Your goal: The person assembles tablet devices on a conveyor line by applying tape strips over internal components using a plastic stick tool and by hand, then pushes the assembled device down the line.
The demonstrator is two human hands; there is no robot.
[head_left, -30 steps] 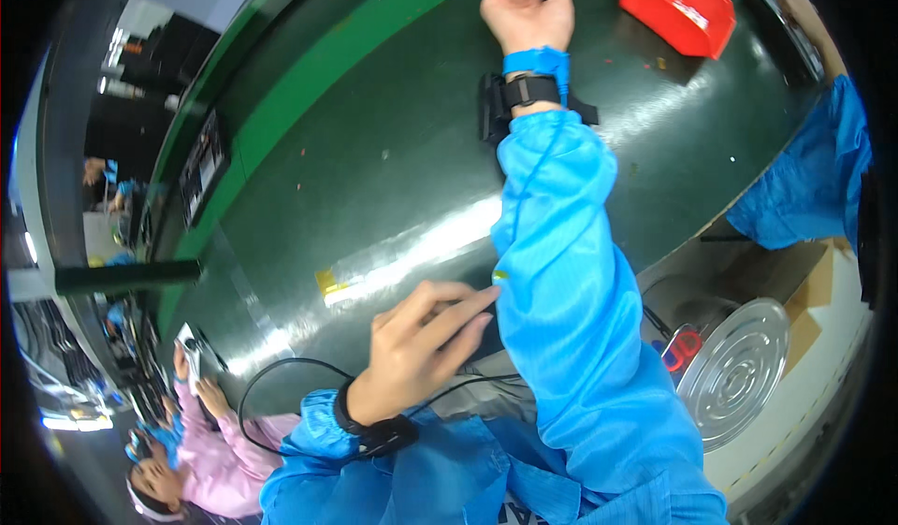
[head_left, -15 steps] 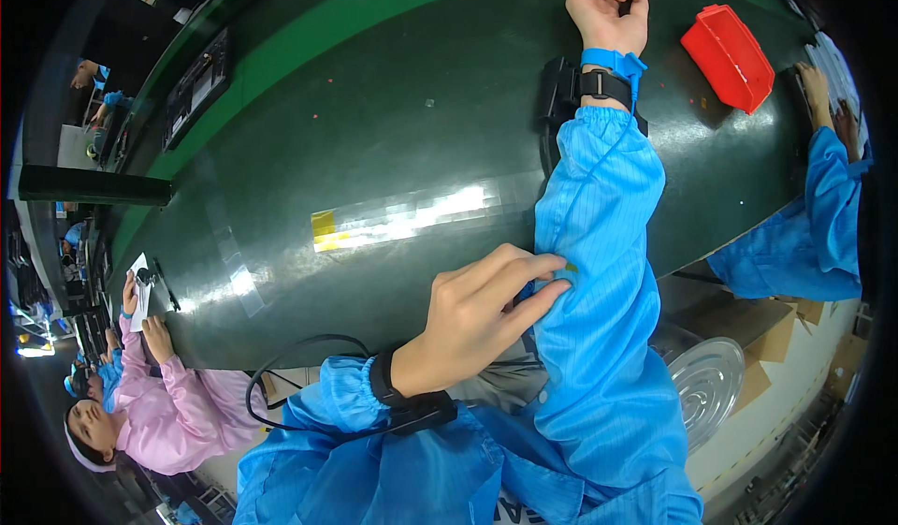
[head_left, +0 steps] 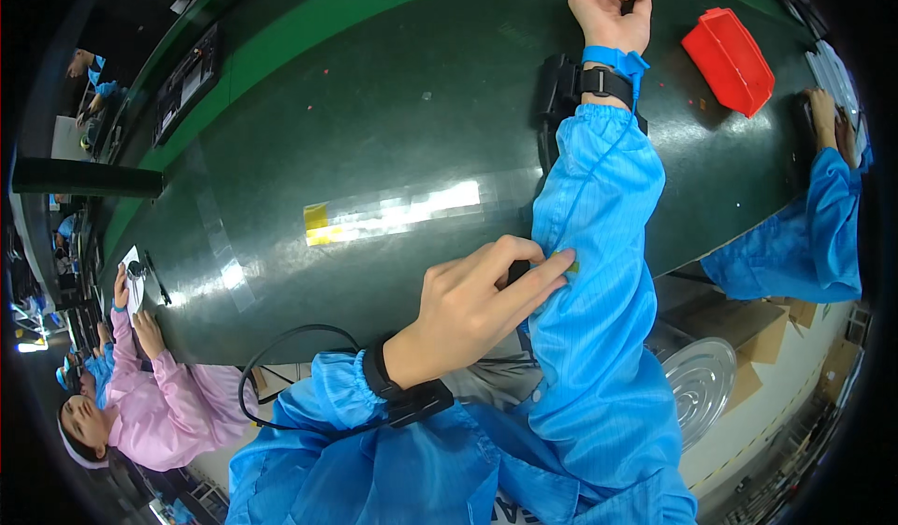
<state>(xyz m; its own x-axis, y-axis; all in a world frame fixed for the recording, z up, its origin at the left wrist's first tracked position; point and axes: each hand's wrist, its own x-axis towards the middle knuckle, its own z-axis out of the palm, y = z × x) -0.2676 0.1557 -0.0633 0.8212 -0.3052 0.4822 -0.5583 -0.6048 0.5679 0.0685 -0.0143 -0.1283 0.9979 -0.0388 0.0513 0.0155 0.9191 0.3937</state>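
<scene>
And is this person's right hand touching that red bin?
Apart. The head view shows a plain strip of dark green tabletop between the right hand and the red bin.

A short run of dark, bold capital letters (head_left: 513,511) stands on the pale cloth garment (head_left: 520,506) at the lower edge of the view, showing through the opening of the shiny blue smock (head_left: 393,478); the smock and the edge of the view cut the letters off. A yellow-and-dark striped marking line (head_left: 760,443) crosses the pale floor (head_left: 734,431) at lower right. Beside the left hand's (head_left: 458,305) fingertips, the blue right sleeve (head_left: 603,179) bears a small yellow-green patch (head_left: 574,266), too small to show any print.
</scene>
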